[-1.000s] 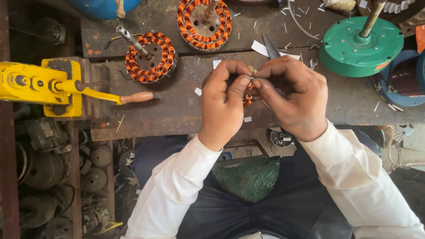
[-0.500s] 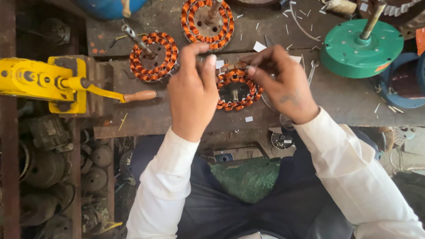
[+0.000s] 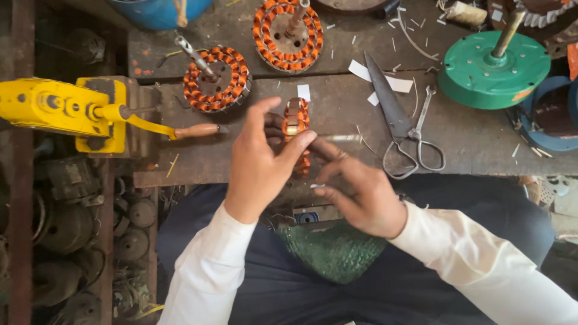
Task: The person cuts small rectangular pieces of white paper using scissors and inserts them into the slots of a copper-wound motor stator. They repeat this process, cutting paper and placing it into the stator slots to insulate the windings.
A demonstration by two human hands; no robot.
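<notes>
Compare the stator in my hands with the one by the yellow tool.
The held stator stands on edge, gripped by the left hand and right hand; the bench stator lies flat, untouched. The bench stator has a shaft sticking up; the held stator shows none. Both carry orange-copper windings.

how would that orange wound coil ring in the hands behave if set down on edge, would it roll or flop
Probably stiff: the wound ring keeps its round shape, on edge, in the left hand. Likely heavy for its size, with copper windings on a metal core. Set on the bench on edge, it could roll or tip flat.
</notes>
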